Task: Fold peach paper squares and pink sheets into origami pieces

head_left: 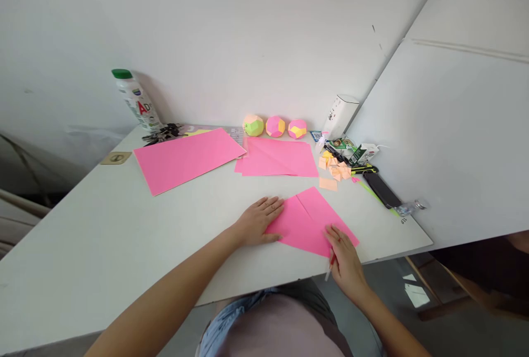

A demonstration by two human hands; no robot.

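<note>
A pink sheet of paper [308, 222] lies near the front edge of the white table, with a crease or cut line running in from its upper edge. My left hand [259, 222] rests flat on the sheet's left side, fingers stretched out. On its lower right part lies my right hand [342, 255], fingertips pressing the paper. A slim pen [332, 262] with a red part and a clear end is tucked under that hand's thumb; its exact kind is hard to make out.
More pink sheets [276, 158] and a pink board [188, 161] lie behind. Paper balls [275, 126] line the wall. A white bottle [136, 101] stands at left. Orange paper slips [339, 171], a black phone-like object [381, 189] and a clear bottle [409, 208] crowd the right.
</note>
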